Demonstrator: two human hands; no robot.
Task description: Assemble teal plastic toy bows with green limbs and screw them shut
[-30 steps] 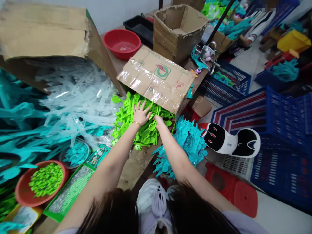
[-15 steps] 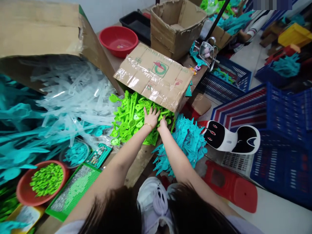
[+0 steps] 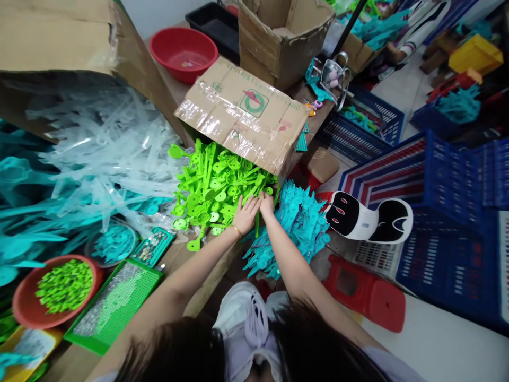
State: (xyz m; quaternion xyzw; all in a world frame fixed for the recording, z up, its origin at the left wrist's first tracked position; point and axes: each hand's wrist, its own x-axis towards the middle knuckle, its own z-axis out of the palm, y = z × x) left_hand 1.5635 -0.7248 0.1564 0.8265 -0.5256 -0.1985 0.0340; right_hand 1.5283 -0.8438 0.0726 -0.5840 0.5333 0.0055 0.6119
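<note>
Working the near right edge of the pile, both hands close together. Left hand (image 3: 245,215) lies over it, fingers extended, not clenched. Right hand (image 3: 266,203) is just beside, fingers curled inward. Fingertips are small and soft here, so can't tell if either one really grips a piece. Teal parts (image 3: 298,228) are bunched by the right forearm; can't see what they rest on.

Green parts (image 3: 214,185) are heaped at the mouth of a carton (image 3: 238,116), a few loose ones toward the near edge of the bench (image 3: 199,300). My read: step in hand is gathering or sorting at that edge. Next move calls for a definite pinch and a gentle pull; pieces overlap and could drag neighbours along.

Behind the carton: red basin (image 3: 178,75), tall box (image 3: 260,55), black tray (image 3: 212,34). Farther off, at upper right, another person's arm (image 3: 396,54) by more teal pieces.
</note>
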